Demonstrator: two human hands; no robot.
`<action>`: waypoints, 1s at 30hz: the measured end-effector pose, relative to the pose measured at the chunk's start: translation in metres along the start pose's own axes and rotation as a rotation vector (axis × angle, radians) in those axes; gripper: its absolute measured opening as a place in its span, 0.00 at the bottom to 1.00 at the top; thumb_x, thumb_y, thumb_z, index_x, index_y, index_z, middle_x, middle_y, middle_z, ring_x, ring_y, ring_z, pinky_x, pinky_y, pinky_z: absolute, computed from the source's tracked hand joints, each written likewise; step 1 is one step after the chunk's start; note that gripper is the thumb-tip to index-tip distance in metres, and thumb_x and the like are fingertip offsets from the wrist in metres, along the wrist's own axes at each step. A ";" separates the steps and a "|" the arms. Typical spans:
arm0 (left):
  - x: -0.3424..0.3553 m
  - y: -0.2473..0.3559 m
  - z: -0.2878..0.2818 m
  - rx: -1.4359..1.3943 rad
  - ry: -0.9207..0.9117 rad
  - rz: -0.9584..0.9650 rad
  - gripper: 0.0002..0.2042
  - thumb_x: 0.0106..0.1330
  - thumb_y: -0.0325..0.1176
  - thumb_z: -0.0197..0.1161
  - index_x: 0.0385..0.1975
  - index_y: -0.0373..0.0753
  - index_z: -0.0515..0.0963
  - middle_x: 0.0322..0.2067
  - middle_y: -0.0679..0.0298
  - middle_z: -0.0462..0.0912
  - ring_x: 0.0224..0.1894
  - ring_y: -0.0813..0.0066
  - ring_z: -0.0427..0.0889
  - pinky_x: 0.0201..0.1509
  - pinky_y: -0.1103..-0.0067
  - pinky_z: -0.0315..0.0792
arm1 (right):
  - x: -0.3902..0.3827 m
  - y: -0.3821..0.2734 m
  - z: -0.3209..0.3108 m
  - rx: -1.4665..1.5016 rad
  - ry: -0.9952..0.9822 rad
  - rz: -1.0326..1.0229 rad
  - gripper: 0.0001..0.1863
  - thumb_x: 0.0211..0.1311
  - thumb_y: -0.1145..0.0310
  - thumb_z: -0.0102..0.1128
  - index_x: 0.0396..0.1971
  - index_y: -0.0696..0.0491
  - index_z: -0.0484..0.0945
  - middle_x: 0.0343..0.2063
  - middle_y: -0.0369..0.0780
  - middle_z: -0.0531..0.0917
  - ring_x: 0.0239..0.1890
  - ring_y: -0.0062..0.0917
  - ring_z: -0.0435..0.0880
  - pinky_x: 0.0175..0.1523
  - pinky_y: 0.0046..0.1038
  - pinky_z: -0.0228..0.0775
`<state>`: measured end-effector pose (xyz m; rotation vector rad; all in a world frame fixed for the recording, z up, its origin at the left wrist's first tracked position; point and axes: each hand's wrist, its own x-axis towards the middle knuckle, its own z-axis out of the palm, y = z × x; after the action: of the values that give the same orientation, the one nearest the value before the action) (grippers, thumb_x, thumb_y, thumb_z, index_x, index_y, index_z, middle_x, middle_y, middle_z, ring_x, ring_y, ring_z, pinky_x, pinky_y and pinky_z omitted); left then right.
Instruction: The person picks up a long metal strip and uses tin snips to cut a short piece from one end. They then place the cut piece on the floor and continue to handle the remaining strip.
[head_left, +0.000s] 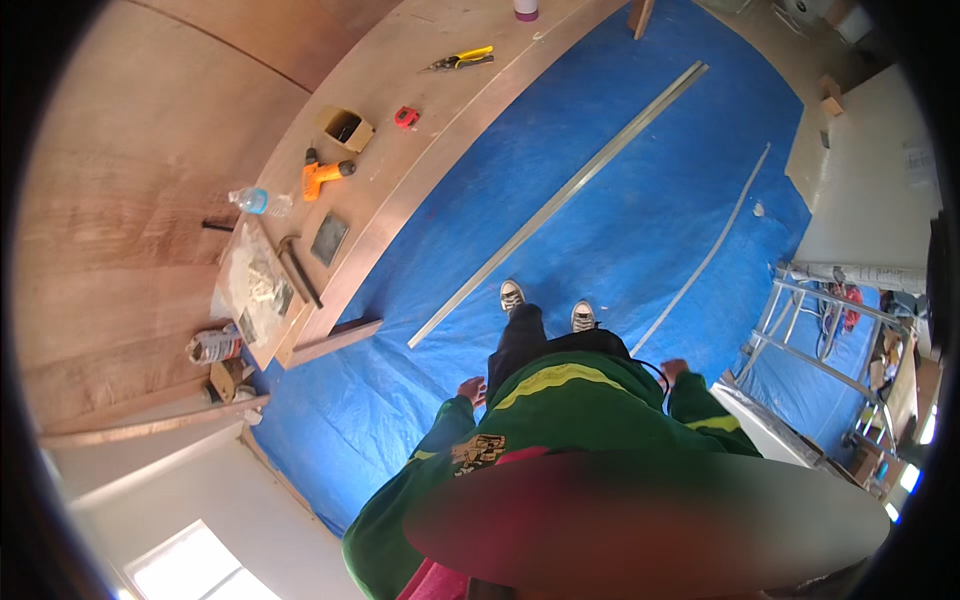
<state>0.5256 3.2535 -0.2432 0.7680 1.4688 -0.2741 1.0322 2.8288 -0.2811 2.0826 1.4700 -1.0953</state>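
Note:
My left hand (472,391) hangs by my side, its fingers loosely apart and nothing in it. On the other side hangs my right hand (675,370), small in view and seemingly empty, its fingers loose. A thin black cord (655,371) curves close to that hand, and I cannot tell whether they touch. Neither hand is on a tool. Beyond my shoes lies a long metal strip (560,200), slanting across the blue floor sheet (440,225). A thin pale strip (705,262) lies to its right.
Along the left stands a wooden workbench (385,195) with an orange drill (325,174), hammer (298,272), red tape measure (406,118), yellow-handled snips (462,59), open box (345,129) and plastic bottle (254,200). A metal ladder (830,297) is at the right, near a white wall (875,180).

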 end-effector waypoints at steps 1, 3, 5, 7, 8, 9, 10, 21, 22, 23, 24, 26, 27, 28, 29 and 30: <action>0.008 0.002 -0.007 0.057 -0.023 -0.092 0.19 0.75 0.45 0.61 0.63 0.52 0.77 0.46 0.65 0.82 0.40 0.66 0.85 0.42 0.67 0.81 | -0.029 -0.017 0.006 0.171 -0.006 0.040 0.11 0.56 0.54 0.71 0.31 0.45 0.86 0.26 0.37 0.88 0.33 0.35 0.90 0.36 0.44 0.79; 0.031 0.016 -0.035 0.018 -0.124 -0.122 0.23 0.76 0.38 0.56 0.70 0.41 0.70 0.51 0.56 0.83 0.40 0.60 0.85 0.39 0.61 0.83 | -0.075 -0.049 -0.005 0.703 -0.134 0.304 0.12 0.61 0.54 0.68 0.40 0.44 0.84 0.32 0.37 0.88 0.36 0.33 0.89 0.37 0.44 0.79; 0.078 0.047 -0.054 0.248 -0.329 0.253 0.17 0.74 0.45 0.57 0.56 0.44 0.76 0.41 0.59 0.82 0.33 0.64 0.82 0.35 0.61 0.80 | -0.101 -0.079 -0.030 1.387 -0.196 0.904 0.15 0.66 0.53 0.64 0.48 0.43 0.82 0.38 0.37 0.88 0.38 0.30 0.89 0.39 0.43 0.78; 0.124 0.069 -0.071 1.088 -0.084 1.053 0.10 0.71 0.45 0.58 0.42 0.49 0.80 0.31 0.62 0.84 0.31 0.67 0.85 0.32 0.63 0.77 | -0.099 -0.093 -0.058 1.478 -0.163 1.006 0.19 0.68 0.52 0.62 0.55 0.42 0.80 0.42 0.37 0.87 0.42 0.30 0.88 0.42 0.45 0.76; 0.142 0.083 -0.078 0.791 -0.058 0.336 0.08 0.66 0.42 0.62 0.39 0.49 0.80 0.26 0.62 0.83 0.29 0.64 0.84 0.32 0.62 0.78 | -0.091 -0.093 -0.073 1.434 -0.170 0.869 0.20 0.68 0.51 0.62 0.57 0.41 0.79 0.43 0.37 0.86 0.44 0.31 0.87 0.44 0.46 0.75; 0.159 0.111 -0.083 1.365 0.044 0.627 0.09 0.64 0.38 0.63 0.41 0.46 0.80 0.26 0.61 0.83 0.30 0.64 0.86 0.33 0.65 0.80 | -0.080 -0.097 -0.087 1.542 -0.163 0.828 0.22 0.69 0.49 0.61 0.58 0.41 0.78 0.45 0.37 0.85 0.47 0.33 0.86 0.46 0.47 0.74; 0.163 0.131 -0.087 1.292 0.330 0.983 0.11 0.69 0.42 0.63 0.46 0.46 0.80 0.29 0.63 0.83 0.32 0.67 0.86 0.35 0.69 0.80 | -0.064 -0.100 -0.101 1.528 -0.185 0.822 0.24 0.69 0.48 0.61 0.60 0.41 0.77 0.46 0.37 0.85 0.49 0.34 0.85 0.48 0.48 0.73; 0.191 0.254 -0.020 0.296 0.198 0.430 0.28 0.68 0.47 0.72 0.64 0.41 0.77 0.47 0.57 0.89 0.50 0.66 0.87 0.52 0.70 0.81 | 0.201 -0.132 -0.160 0.976 -0.357 0.398 0.58 0.57 0.36 0.71 0.78 0.55 0.54 0.64 0.57 0.75 0.63 0.54 0.77 0.57 0.54 0.78; 0.205 0.246 -0.013 0.445 0.234 0.417 0.30 0.66 0.48 0.73 0.65 0.41 0.77 0.49 0.55 0.88 0.51 0.62 0.87 0.56 0.68 0.80 | 0.213 -0.143 -0.155 0.902 -0.245 0.414 0.59 0.56 0.37 0.72 0.78 0.55 0.53 0.65 0.59 0.73 0.63 0.56 0.77 0.61 0.55 0.76; 0.220 0.235 -0.007 0.459 0.267 0.397 0.31 0.64 0.48 0.74 0.65 0.41 0.76 0.51 0.53 0.87 0.52 0.59 0.86 0.58 0.66 0.79 | 0.215 -0.148 -0.153 0.813 -0.231 0.359 0.59 0.57 0.37 0.71 0.78 0.56 0.53 0.67 0.61 0.69 0.65 0.58 0.75 0.63 0.54 0.74; 0.235 0.222 0.002 0.464 0.294 0.387 0.33 0.62 0.48 0.75 0.65 0.41 0.76 0.52 0.52 0.86 0.54 0.56 0.86 0.60 0.65 0.78 | 0.214 -0.155 -0.153 0.683 -0.225 0.386 0.58 0.58 0.38 0.71 0.78 0.57 0.52 0.68 0.62 0.66 0.66 0.60 0.73 0.66 0.53 0.72; 0.276 0.202 0.013 0.513 0.346 0.367 0.35 0.59 0.47 0.77 0.67 0.41 0.75 0.55 0.51 0.83 0.57 0.53 0.84 0.63 0.63 0.76 | 0.218 -0.167 -0.160 0.499 -0.187 0.458 0.57 0.59 0.39 0.70 0.77 0.59 0.53 0.70 0.64 0.63 0.67 0.62 0.71 0.68 0.53 0.70; 0.297 0.193 0.020 0.556 0.371 0.360 0.36 0.58 0.46 0.77 0.67 0.41 0.74 0.57 0.51 0.81 0.59 0.53 0.83 0.64 0.62 0.76 | 0.216 -0.170 -0.167 0.443 -0.151 0.507 0.56 0.60 0.40 0.69 0.77 0.59 0.54 0.69 0.64 0.63 0.67 0.62 0.70 0.67 0.54 0.70; 0.324 0.189 0.024 0.598 0.384 0.346 0.38 0.57 0.45 0.78 0.68 0.41 0.73 0.58 0.51 0.80 0.60 0.53 0.82 0.64 0.62 0.76 | 0.218 -0.171 -0.174 0.393 -0.085 0.541 0.54 0.60 0.41 0.69 0.76 0.59 0.55 0.69 0.63 0.63 0.68 0.62 0.70 0.67 0.54 0.70; 0.353 0.187 0.026 0.597 0.344 0.309 0.40 0.56 0.43 0.78 0.70 0.42 0.70 0.60 0.51 0.76 0.63 0.52 0.79 0.65 0.60 0.75 | 0.224 -0.171 -0.181 0.415 -0.054 0.579 0.54 0.60 0.42 0.69 0.76 0.59 0.56 0.69 0.62 0.64 0.68 0.61 0.69 0.67 0.55 0.69; 0.380 0.182 0.028 0.648 0.431 0.406 0.39 0.55 0.42 0.78 0.69 0.42 0.71 0.60 0.51 0.76 0.63 0.52 0.79 0.65 0.60 0.75 | 0.229 -0.171 -0.186 0.433 -0.013 0.598 0.53 0.60 0.43 0.69 0.75 0.59 0.57 0.68 0.61 0.65 0.69 0.60 0.68 0.67 0.56 0.69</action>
<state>0.7048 3.4775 -0.5529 1.7087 1.5886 -0.2854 0.9834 3.1645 -0.3156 2.5466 0.5423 -1.2297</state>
